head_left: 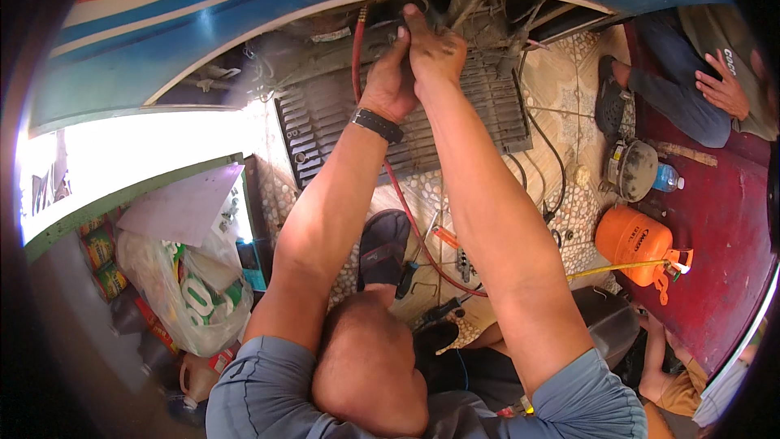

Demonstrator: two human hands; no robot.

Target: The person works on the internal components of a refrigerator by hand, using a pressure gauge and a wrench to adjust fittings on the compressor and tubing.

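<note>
Both arms reach forward under the edge of a blue and white body panel (pixel 325 4), which looks like part of a vehicle. My left hand (pixel 390 85), below a black wristwatch (pixel 377 124), is curled with its thumb up. Against it, my right hand (pixel 439 53) is closed, one digit pointing forward. Whatever the fingers grip is hidden behind the hands. Beneath them lies a dark slatted metal panel (pixel 325 126). A red hose (pixel 357 53) passes beside my left hand and curves down to the floor.
An orange gas cylinder (pixel 634 236) with a yellow hose (pixel 609 267) stands at right, near a round metal container (pixel 634 171) and a water bottle (pixel 668 179). Another person's hand (pixel 723 85) shows at far right. Tools, including an orange-handled one (pixel 445 236), lie on the floor. A plastic bag (pixel 195 301) sits left.
</note>
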